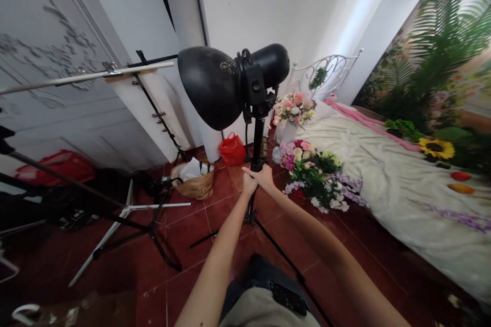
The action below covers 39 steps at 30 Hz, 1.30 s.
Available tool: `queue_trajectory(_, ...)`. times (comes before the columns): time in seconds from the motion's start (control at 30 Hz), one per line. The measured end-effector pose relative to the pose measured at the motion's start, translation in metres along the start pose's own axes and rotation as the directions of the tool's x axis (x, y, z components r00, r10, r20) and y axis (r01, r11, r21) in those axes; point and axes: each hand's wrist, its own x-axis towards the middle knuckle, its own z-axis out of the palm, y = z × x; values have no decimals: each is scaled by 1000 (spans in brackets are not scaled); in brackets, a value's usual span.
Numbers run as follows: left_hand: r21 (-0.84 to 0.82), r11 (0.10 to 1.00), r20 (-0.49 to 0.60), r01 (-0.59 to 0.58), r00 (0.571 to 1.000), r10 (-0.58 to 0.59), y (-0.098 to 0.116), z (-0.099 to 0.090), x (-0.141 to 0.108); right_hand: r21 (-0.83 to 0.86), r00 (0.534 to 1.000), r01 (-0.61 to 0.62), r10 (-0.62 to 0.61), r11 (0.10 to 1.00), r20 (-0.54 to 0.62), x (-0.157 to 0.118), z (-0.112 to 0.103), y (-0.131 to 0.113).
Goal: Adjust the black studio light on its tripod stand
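Observation:
A black studio light [215, 84] with a wide round reflector tops a black light stand [258, 145] directly in front of me. The reflector faces left. Both my left hand [249, 182] and my right hand [264, 176] are wrapped round the stand's pole just below the lamp, close together and touching. Their fingers are partly hidden behind the pole. Below them, the stand's thin legs spread over the red tiled floor [226, 209], one running toward my feet.
Artificial flowers [303, 158] lie beside a bed with a cream blanket [368, 163] on the right. A red bag [232, 150] and a wicker basket [197, 184] stand behind the lamp. Left, a tripod stand [153, 230] and a backdrop crossbar [88, 75] take up room.

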Motion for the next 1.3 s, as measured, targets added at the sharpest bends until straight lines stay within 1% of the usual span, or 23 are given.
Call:
queue_trajectory(0.03, 8, 1000, 11, 0, 1000, 0, -1, -1, -1, -5, 1000, -4, 4, 1000, -20, -1, 0, -3)
queue_trajectory(0.1, 40, 999, 31, -18, 999, 17, -3, -2, -3, -7, 1000, -13, 13, 1000, -17, 1, -3, -11)
queue_trajectory(0.2, 55, 997, 24, -49, 999, 48, -2, -1, -6, 2, 999, 1, -1, 1000, 49, 14, -14, -28)
queue_trajectory(0.27, 74, 996, 14, -54, 999, 53, 1, 0, -9, 16, 994, 46, -47, 999, 96, 28, -26, -48)
queue_trajectory(0.33, 114, 993, 6, -36, 999, 36, 6, 2, -11, 34, 987, 108, -111, 994, 118, 44, -39, -73)
queue_trajectory(0.4, 146, 989, -5, -28, 1000, 29, 9, 3, -13, 55, 980, 166, -171, 985, 105, 58, -50, -102)
queue_trajectory(0.43, 153, 988, -12, -31, 999, 33, 11, 4, -14, 66, 977, 192, -197, 979, 86, 63, -55, -117)
queue_trajectory(0.5, 155, 987, -28, -40, 999, 44, 13, 4, -15, 78, 971, 238, -238, 968, 0, 72, -61, -147)
queue_trajectory(0.53, 154, 987, -34, -41, 998, 47, 14, 4, -15, 76, 965, 259, -254, 963, -64, 75, -62, -161)
queue_trajectory(0.6, 149, 988, -41, -29, 999, 35, 15, 4, -16, 60, 938, 300, -283, 952, -202, 78, -64, -187)
queue_trajectory(0.67, 146, 989, -45, -14, 999, 21, 16, 4, -16, 35, 903, 338, -313, 941, -296, 80, -64, -206)
queue_trajectory(0.77, 163, 987, -46, -9, 999, 17, 15, 5, -15, -6, 874, 343, -321, 939, -365, 81, -62, -223)
queue_trajectory(0.83, 185, 983, -55, -11, 998, 22, 13, 6, -12, -28, 871, 311, -297, 950, -391, 81, -61, -227)
queue_trajectory(0.93, 205, 979, -83, -1, 996, 18, 8, 9, -7, -65, 878, 289, -292, 955, -378, 80, -59, -224)
queue_trajectory(1.03, 199, 980, -109, 20, 994, 2, 2, 11, -3, -121, 862, 346, -367, 930, -350, 80, -62, -217)
queue_trajectory(1.1, 188, 982, -114, 28, 993, -6, -1, 11, -2, -153, 850, 406, -433, 901, -300, 78, -70, -209)
queue_trajectory(1.17, 176, 984, -115, 36, 993, -15, -2, 12, -1, -155, 854, 454, -478, 877, -204, 72, -79, -192)
queue_trajectory(1.2, 169, 985, -115, 40, 993, -20, -2, 11, -1, -145, 861, 468, -486, 872, -148, 67, -84, -179)
queue_trajectory(1.23, 167, 985, -114, 44, 993, -25, -2, 11, -1, -131, 870, 472, -485, 872, -89, 60, -88, -162)
queue_trajectory(1.3, 171, 984, -109, 49, 994, -31, -1, 11, -1, -123, 890, 455, -456, 882, 28, 43, -93, -117)
